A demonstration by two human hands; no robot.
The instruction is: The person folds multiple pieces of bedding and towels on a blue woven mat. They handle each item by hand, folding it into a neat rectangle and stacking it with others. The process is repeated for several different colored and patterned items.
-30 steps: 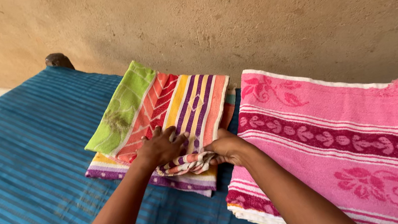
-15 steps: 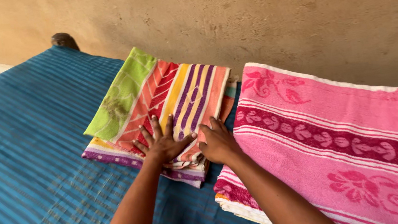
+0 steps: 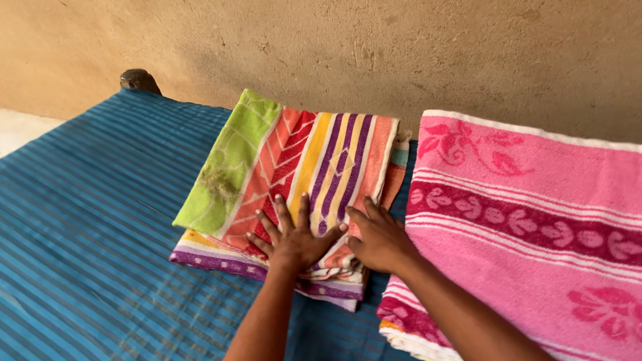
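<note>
Head view: left hand (image 3: 293,243) and right hand (image 3: 378,240) press flat, fingers spread wide and holding nothing, on the striped towel (image 3: 320,176) near the bed's (image 3: 62,261) far edge — uneven pressure could skew its fold toward the pink towel (image 3: 570,215).

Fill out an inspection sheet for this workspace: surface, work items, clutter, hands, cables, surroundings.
Surface: blue striped bed cover, lying flat.
Work items: striped multicoloured folded towel on top of a small stack; green towel beside it on the same stack.
Clutter: folded pink floral towel to the right, apart from the stack.
Hands: left hand and right hand both pressed flat on the striped towel's near edge, fingers spread.
Cables: nothing seen.
Surroundings: rough tan wall behind; dark wooden bedpost at far corner.
</note>
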